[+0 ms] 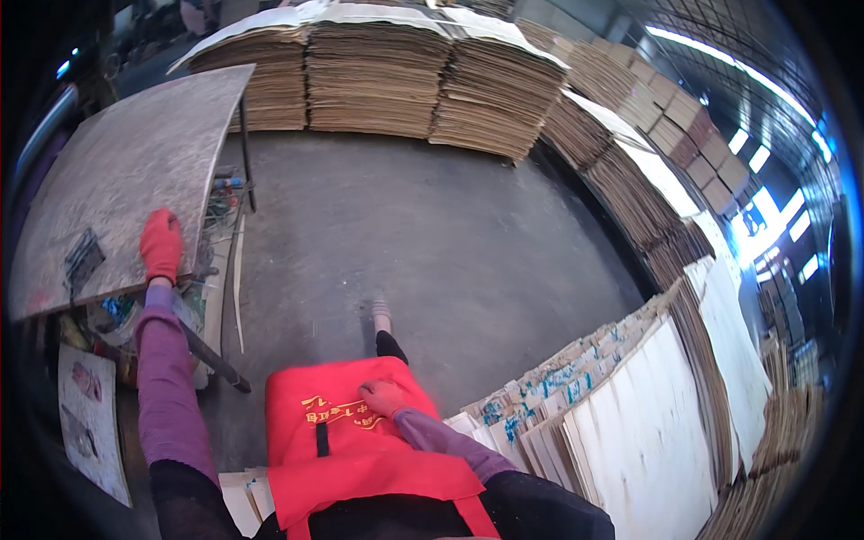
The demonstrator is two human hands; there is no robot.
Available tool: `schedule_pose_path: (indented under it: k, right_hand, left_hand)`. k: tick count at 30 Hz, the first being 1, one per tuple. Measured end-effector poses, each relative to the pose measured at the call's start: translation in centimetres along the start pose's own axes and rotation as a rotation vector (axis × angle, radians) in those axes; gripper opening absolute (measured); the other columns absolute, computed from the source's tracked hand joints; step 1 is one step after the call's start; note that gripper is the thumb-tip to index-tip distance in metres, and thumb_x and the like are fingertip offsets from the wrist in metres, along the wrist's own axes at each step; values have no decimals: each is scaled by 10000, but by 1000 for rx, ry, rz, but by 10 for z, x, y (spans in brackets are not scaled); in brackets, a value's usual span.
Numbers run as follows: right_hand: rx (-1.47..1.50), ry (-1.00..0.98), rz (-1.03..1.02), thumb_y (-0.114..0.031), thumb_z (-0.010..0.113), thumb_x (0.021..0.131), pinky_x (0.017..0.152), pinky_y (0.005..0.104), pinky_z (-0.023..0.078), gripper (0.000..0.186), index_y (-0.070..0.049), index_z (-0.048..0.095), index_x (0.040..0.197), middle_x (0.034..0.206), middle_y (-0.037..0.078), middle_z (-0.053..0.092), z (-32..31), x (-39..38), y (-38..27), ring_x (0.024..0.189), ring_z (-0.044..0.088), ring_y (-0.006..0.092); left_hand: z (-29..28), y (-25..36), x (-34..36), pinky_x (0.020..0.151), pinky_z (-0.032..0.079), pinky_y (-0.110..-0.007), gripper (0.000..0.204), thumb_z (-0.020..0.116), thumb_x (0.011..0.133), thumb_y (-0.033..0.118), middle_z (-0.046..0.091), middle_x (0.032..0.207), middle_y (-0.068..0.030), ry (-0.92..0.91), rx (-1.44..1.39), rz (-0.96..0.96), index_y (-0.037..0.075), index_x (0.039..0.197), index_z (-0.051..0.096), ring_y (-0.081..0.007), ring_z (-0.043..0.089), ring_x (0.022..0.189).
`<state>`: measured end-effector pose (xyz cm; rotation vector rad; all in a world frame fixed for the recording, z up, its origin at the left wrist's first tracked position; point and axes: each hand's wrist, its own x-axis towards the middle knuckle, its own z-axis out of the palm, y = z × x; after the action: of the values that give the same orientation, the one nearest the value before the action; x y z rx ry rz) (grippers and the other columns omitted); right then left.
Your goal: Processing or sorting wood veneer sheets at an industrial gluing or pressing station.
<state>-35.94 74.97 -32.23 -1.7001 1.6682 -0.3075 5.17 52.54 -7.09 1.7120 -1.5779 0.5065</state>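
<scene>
My left hand (162, 245), in a red glove, is at the right edge of a worn wooden-topped table (144, 153). Its fingers are curled closed against the top, and whatever may be inside them is hidden. Beside it on the table is a small dark blocky thing (84, 261) whose kind I cannot make out. In front of my body, my right hand (385, 398) hovers over or touches the red apron (306, 432). The fingers of that hand are loosely curled, with nothing seen in them.
Tall stacks of thin wood veneer sheets (378, 76) stand at the back, and more (630, 184) run down the right. Pale sheets (639, 423) stand on edge near my right. Grey concrete floor (432, 225) lies between. A stained board (93, 423) leans below the table.
</scene>
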Motion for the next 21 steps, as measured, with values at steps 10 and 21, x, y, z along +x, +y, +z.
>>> schedule_pose_path:
  k: [10, 21]
  right_hand:
    - [40, 9, -12, -377, 480, 846, 820, 396, 460, 369, -96, 640, 1023, 995, 150, 644, 7, -1, 8, 927, 606, 321]
    - [45, -72, -25, -408, 489, 848, 822, 375, 461, 390, -113, 640, 1054, 990, 134, 654, 0, -2, 2, 933, 614, 307]
  left_hand:
    - [1, 3, 0, 701, 428, -445, 218, 627, 762, 252, 558, 856, -156, -116, 151, 19, 50, 776, 548, -357, 540, 818]
    - [1, 12, 3, 768, 447, -441, 171, 597, 774, 217, 578, 917, -155, -126, 173, -19, 56, 829, 576, -339, 557, 896]
